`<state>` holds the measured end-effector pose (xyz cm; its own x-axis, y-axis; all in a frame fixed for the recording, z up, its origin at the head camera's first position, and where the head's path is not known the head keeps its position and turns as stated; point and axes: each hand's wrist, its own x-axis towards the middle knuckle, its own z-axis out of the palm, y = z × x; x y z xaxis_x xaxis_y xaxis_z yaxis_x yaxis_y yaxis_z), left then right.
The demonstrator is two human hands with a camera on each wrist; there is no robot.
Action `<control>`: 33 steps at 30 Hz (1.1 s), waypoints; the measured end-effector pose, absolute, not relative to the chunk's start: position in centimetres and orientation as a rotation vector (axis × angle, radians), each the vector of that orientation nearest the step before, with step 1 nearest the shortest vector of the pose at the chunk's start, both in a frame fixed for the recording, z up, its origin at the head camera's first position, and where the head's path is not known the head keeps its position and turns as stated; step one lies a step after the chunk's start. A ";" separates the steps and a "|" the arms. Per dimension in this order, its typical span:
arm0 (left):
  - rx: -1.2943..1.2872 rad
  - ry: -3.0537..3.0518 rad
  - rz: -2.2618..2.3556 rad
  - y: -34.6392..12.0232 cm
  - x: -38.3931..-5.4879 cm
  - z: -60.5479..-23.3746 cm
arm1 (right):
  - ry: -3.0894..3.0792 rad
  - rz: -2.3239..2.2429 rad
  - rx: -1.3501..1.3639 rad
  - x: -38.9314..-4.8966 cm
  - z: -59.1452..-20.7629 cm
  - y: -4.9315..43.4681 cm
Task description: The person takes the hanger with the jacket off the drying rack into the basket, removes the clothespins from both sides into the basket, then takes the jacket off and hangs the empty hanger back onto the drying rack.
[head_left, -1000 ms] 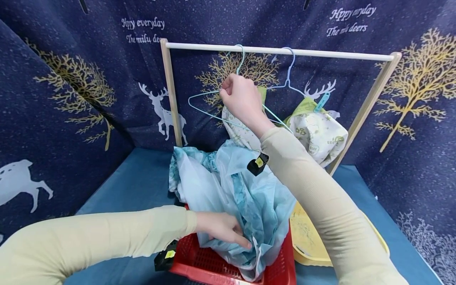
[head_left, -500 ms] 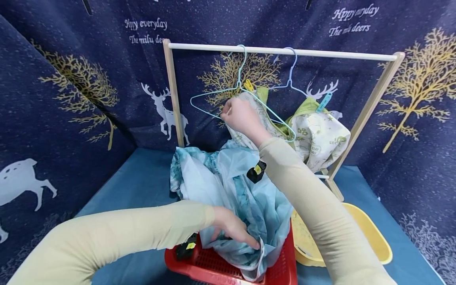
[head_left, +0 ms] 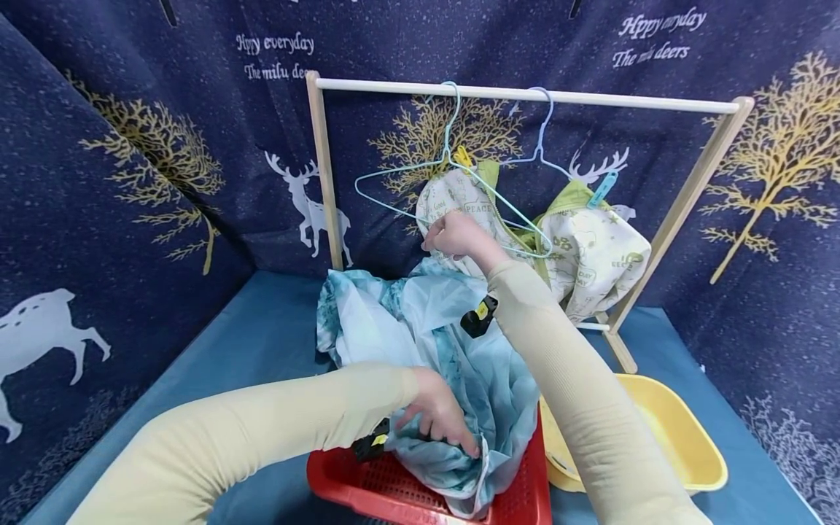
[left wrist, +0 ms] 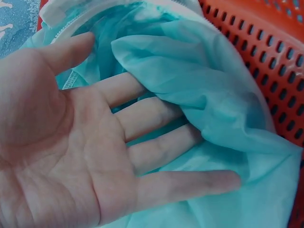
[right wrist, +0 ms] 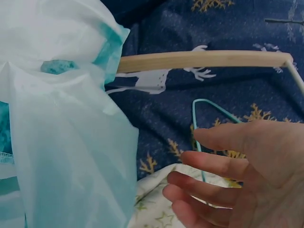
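A light-blue sheer garment (head_left: 420,313) lies heaped in and over the red basket (head_left: 341,492). My left hand (head_left: 440,412) reaches into it; in the left wrist view the palm (left wrist: 61,156) shows and the fingers are spread, several tips hidden beneath a fold of the cloth. A white-edged opening (left wrist: 109,7) curves beyond the thumb. Above the garment my right hand (head_left: 462,235) holds nothing, its fingers loosely bent and apart in the right wrist view. Just behind it, a bare turquoise hanger (head_left: 448,138) hangs from the rack's white rail (head_left: 394,87).
To the right, a blue hanger (head_left: 539,138) carries a white and green printed garment (head_left: 593,248) with a blue clothespin (head_left: 601,189). A yellow clothespin (head_left: 463,155) is at its left side. A yellow basin (head_left: 676,423) stands right of the red basket, below the wooden rack post (head_left: 682,211).
My right hand has come down from the turquoise hanger's neck toward the garment. The left hand has moved right, deeper over the white-edged opening.
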<state>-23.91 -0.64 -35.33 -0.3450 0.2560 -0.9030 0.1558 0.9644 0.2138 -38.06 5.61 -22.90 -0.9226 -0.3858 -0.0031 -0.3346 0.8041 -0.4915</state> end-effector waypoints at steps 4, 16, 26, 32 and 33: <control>0.264 1.935 0.091 -0.3 -24.0 -35.2 | 2.837 -0.758 -0.567 -38.7 -23.5 6.0; 0.291 1.894 0.026 -0.2 -23.8 -35.1 | 2.604 -0.482 -0.584 -39.6 -24.8 6.8; 0.297 1.910 0.007 -0.4 -23.5 -35.3 | 2.554 -0.365 -0.569 -39.8 -26.0 6.9; 0.301 1.930 0.020 -0.8 -23.4 -35.2 | 2.625 -0.252 -0.594 -39.5 -26.5 6.8; 0.300 1.930 0.024 -0.8 -23.5 -35.2 | 2.644 -0.242 -0.579 -39.4 -26.6 6.7</control>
<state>-23.45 -0.83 -35.20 -0.3410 0.2197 -0.9140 0.1968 0.9674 0.1591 -39.40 6.72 -26.57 -0.8247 -0.4327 -0.3642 -0.3593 0.8981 -0.2535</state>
